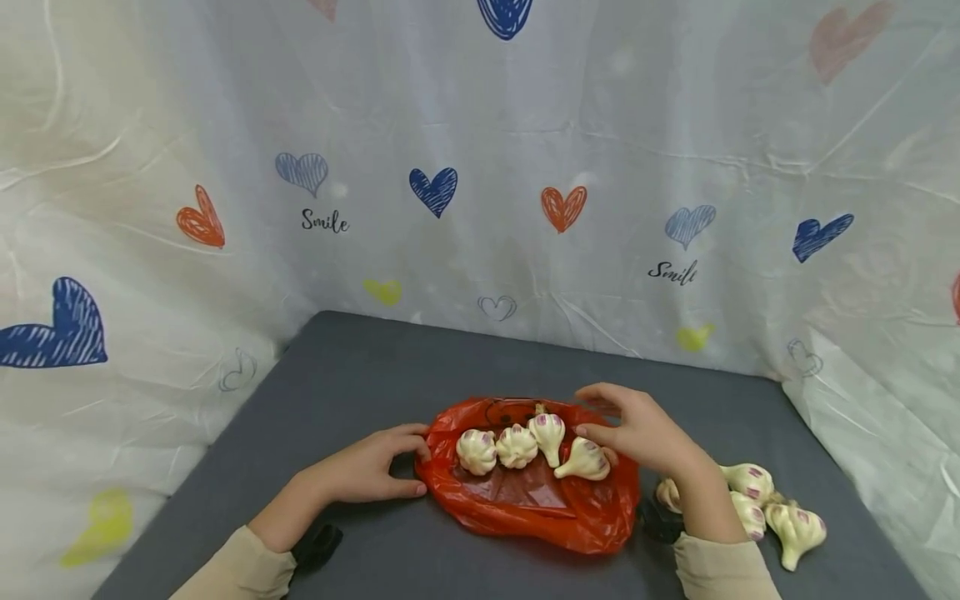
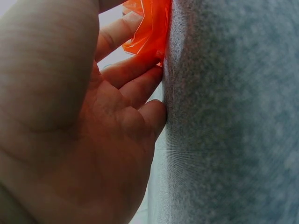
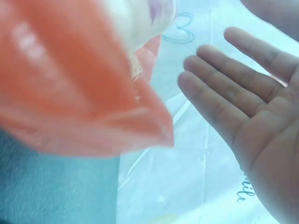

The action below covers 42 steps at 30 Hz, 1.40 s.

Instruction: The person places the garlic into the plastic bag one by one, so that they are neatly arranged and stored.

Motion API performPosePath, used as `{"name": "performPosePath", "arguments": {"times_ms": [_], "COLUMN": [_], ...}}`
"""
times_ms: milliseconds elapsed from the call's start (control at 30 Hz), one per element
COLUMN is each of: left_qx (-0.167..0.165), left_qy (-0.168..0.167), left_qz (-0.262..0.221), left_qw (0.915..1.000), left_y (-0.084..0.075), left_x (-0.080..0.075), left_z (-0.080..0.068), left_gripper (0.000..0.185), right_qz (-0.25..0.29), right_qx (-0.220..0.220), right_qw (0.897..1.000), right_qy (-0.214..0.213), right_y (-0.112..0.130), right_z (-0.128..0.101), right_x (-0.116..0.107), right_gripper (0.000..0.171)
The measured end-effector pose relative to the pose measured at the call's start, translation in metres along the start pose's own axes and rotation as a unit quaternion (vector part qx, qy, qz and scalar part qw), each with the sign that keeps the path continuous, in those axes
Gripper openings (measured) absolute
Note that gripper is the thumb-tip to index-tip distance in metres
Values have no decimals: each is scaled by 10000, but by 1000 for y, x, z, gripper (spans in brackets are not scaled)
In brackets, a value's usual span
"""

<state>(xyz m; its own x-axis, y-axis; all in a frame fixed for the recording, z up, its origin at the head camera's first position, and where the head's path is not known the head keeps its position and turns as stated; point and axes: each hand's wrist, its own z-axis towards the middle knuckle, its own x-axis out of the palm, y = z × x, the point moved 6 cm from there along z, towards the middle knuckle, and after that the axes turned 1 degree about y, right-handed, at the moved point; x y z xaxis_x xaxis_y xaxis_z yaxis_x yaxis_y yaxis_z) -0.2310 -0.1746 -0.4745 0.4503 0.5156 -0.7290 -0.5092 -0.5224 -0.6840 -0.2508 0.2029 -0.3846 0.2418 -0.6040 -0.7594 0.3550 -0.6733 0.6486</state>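
Observation:
A red plastic bag (image 1: 525,521) lies on the dark grey table, its mouth spread wide. Several white garlic bulbs (image 1: 476,452) with purple patches sit in it. At the bag's left rim is my left hand (image 1: 367,468), its loosely bent fingers touching the plastic (image 2: 148,28); the palm shows in the left wrist view. My right hand (image 1: 637,429) hovers over the bag's right side, beside the rightmost garlic bulb (image 1: 585,460). In the right wrist view its fingers (image 3: 229,86) are extended and hold nothing, apart from the blurred bag (image 3: 70,93).
More garlic bulbs (image 1: 797,529) lie in a loose group on the table right of the bag, partly hidden by my right forearm. A pale curtain (image 1: 480,125) printed with hearts stands behind and at both sides of the table (image 1: 390,358).

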Motion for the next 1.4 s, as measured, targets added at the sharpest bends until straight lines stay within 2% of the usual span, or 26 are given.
{"name": "performPosePath", "arguments": {"times_ms": [400, 633, 900, 1400], "left_qx": [48, -12, 72, 34], "left_qy": [-17, 27, 37, 36], "left_qz": [41, 6, -31, -16], "left_qw": [10000, 10000, 10000, 10000], "left_y": [3, 2, -1, 3], "left_x": [1, 3, 2, 4], "left_z": [0, -4, 1, 1], "left_gripper": [24, 24, 24, 26], "right_qz": [-189, -441, -593, -840], "right_qx": [225, 567, 867, 1465], "right_qw": [9975, 9923, 9853, 9734], "right_qy": [-645, -1008, -1348, -1551], "right_y": [-14, -25, -46, -95], "right_z": [-25, -49, -78, -120], "right_x": [-21, -36, -53, -74], "right_gripper": [53, 65, 66, 73]}}
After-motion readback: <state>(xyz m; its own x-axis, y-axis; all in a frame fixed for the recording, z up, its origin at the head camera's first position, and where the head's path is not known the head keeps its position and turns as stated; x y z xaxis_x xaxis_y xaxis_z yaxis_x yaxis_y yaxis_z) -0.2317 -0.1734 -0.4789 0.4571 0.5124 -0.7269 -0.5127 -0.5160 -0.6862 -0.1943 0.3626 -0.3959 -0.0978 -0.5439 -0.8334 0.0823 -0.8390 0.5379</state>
